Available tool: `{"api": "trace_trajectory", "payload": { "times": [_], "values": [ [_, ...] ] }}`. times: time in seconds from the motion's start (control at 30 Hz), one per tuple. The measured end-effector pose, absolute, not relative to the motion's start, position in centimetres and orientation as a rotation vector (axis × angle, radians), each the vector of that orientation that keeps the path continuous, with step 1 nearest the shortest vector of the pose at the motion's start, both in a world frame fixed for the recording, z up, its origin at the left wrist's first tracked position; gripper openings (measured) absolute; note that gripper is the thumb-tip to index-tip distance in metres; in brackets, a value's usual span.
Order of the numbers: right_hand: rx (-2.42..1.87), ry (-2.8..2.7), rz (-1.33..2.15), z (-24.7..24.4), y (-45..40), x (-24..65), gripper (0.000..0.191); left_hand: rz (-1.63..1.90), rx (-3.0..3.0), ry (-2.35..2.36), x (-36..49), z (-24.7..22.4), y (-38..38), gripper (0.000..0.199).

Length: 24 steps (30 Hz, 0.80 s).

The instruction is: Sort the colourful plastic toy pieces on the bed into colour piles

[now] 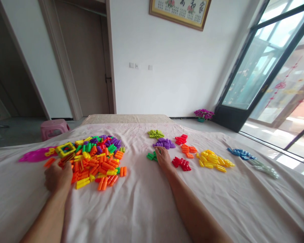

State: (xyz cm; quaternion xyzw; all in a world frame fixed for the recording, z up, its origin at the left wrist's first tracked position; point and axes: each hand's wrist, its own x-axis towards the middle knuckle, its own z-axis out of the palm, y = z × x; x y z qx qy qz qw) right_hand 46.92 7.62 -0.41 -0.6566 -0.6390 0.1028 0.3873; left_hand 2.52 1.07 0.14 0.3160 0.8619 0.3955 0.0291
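My left hand (57, 175) is at the near left edge of a mixed pile of plastic tube-shaped building pieces (93, 165), orange, yellow, red, green and purple. Its fingers are curled in; what they hold, if anything, is hidden. A loose orange piece (49, 162) lies just beyond it. My right hand (163, 157) is over a small group of green pieces (150, 156), its fingers closed, with a bit of green showing between them. Right behind it sit purple pieces (164, 143), and lime-green pieces (155, 134) lie farther back.
Sorted groups lie to the right: red pieces (181, 163), orange pieces (188, 150), yellow pieces (214, 160), blue pieces (240, 154) and pale whitish pieces (264, 168). A magenta plastic item (35, 155) and a yellow square frame (66, 149) are at left. A wrinkled cloth (131, 206) covers the table.
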Motion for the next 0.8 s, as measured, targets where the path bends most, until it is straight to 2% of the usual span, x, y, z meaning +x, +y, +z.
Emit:
{"api": "trace_trajectory", "payload": {
  "times": [0.13, 0.27, 0.43, 0.53, 0.67, 0.8],
  "values": [
    [-1.547, -1.611, 0.155, -0.4, 7.5, 46.7, 0.037, 1.234, 0.951, 2.663, 2.7, 0.3, 1.0, 0.064],
    [-1.457, -1.719, -0.011, 0.6, 6.2, 45.1, 0.029, 1.234, 0.953, 2.66, 2.9, 0.4, 1.0, 0.062],
    [-1.136, -2.054, 0.152, 1.4, 3.6, 40.5, 0.028, 1.241, 0.953, 2.645, 3.0, 0.5, 0.9, 0.064],
    [-0.943, -2.221, 0.247, 1.4, 2.3, 37.6, 0.035, 1.25, 0.957, 2.645, 2.9, 0.4, 0.9, 0.064],
    [-0.852, -2.393, 0.242, 1.1, 1.2, 34.9, 0.055, 1.248, 0.955, 2.664, 2.8, 0.3, 1.0, 0.063],
    [-0.735, -2.543, 0.185, 0.9, 0.7, 33.6, 0.056, 1.219, 0.975, 2.663, 3.0, 0.6, 0.8, 0.063]
  ]
}}
